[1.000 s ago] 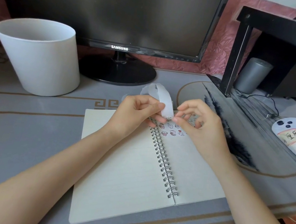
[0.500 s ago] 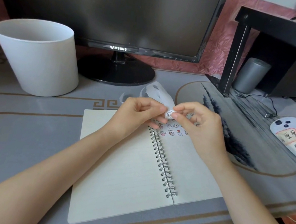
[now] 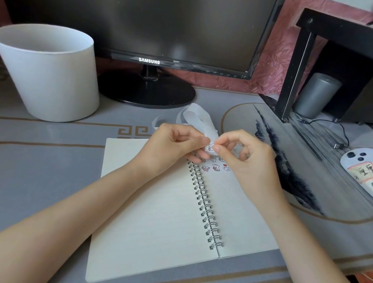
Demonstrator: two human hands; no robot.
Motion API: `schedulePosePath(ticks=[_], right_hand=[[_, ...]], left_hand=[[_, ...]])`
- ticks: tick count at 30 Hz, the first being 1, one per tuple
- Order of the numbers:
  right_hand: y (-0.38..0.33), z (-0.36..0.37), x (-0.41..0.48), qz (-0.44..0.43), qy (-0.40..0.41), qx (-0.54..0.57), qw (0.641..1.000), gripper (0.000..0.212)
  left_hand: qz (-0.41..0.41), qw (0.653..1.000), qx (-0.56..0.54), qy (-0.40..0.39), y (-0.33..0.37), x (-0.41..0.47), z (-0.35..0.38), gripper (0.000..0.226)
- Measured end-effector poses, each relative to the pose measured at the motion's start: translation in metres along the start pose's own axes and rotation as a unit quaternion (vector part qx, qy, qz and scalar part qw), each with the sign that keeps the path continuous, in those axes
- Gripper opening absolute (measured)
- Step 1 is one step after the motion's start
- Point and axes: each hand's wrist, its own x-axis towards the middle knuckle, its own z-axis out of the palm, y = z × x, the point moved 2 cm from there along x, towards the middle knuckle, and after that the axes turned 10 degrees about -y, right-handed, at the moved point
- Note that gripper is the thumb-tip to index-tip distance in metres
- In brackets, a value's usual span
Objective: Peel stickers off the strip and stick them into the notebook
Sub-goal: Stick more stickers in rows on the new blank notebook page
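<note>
Midway through the job: peeling another sticker above the open notebook.

Left hand (image 3: 175,145) pinched on the white strip (image 3: 199,122), which loops back toward the monitor (image 3: 137,11); right hand (image 3: 248,158) with thumb and forefinger pressed together on a small printed sticker (image 3: 210,148) at the strip's near end, seemingly not yet free. Several stickers (image 3: 215,168), at least 4, already stuck at the top of the notebook (image 3: 157,210) right page, near the spiral. Most of that page bare, left page blank: probably plenty left.
</note>
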Motion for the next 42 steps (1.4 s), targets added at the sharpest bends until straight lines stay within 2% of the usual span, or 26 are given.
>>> schedulePosePath(ticks=[6, 10, 12, 15, 21, 28, 42], right_hand=[[0.006, 0.000, 0.000, -0.061, -0.012, -0.066, 0.996, 0.003], [0.001, -0.005, -0.004, -0.071, -0.010, -0.026, 0.997, 0.006], [0.003, -0.010, -0.005, -0.036, 0.002, 0.010, 0.999, 0.010], [0.014, -0.020, -0.005, 0.067, 0.013, 0.082, 0.994, 0.012], [0.032, -0.041, -0.009, 0.228, 0.047, 0.165, 0.958, 0.004], [0.043, -0.041, -0.012, 0.281, -0.006, 0.137, 0.950, 0.010], [0.049, -0.039, -0.011, 0.280, -0.018, 0.111, 0.953, 0.007]], left_hand=[[-0.006, 1.000, 0.003, 0.006, -0.001, 0.000, -0.002, 0.014], [-0.004, 1.000, 0.004, 0.016, 0.001, -0.001, -0.003, 0.013], [-0.008, 1.000, 0.005, 0.019, 0.001, -0.001, -0.003, 0.013], [-0.014, 1.000, 0.001, 0.023, 0.000, 0.000, -0.003, 0.013], [-0.017, 1.000, -0.003, 0.026, 0.000, 0.000, -0.003, 0.014], [-0.019, 0.999, -0.005, 0.027, 0.001, -0.001, -0.003, 0.013], [-0.022, 0.999, -0.005, 0.027, 0.001, -0.001, -0.002, 0.013]])
